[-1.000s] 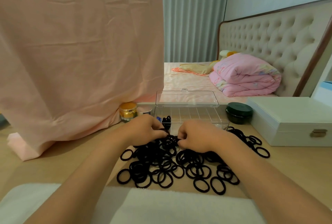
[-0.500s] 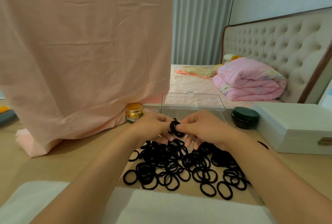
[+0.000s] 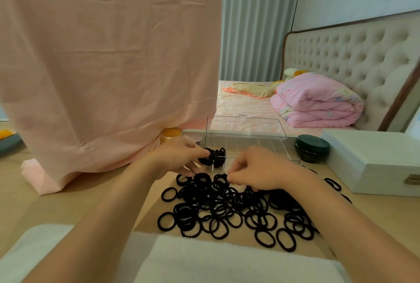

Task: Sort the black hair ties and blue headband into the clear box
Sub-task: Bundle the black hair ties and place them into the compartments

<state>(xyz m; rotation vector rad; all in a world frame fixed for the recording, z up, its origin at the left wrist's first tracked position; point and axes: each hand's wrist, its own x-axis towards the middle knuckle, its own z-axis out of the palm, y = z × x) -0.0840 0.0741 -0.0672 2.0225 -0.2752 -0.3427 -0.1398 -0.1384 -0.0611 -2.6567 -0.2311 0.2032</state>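
Pinching small bunch of black ties (image 3: 208,157) in my left hand (image 3: 179,155), fingers closed on it, over near-left compartment of clear box (image 3: 246,144). My right hand (image 3: 256,169) fingertips pressed together on tie at pile (image 3: 229,205) edge, just in front of box. Ties look light, soft, stretchy, prone to tangling; best nipped at single strand. Blue headband not visible.

Both bare forearms reach in from the lower corners of the frame toward its centre. The left hand (image 3: 181,156) sits slightly higher, fingers pinched together and pointing right. The right hand (image 3: 256,169) is lower, knuckles up, fingertips curled down and leftward.
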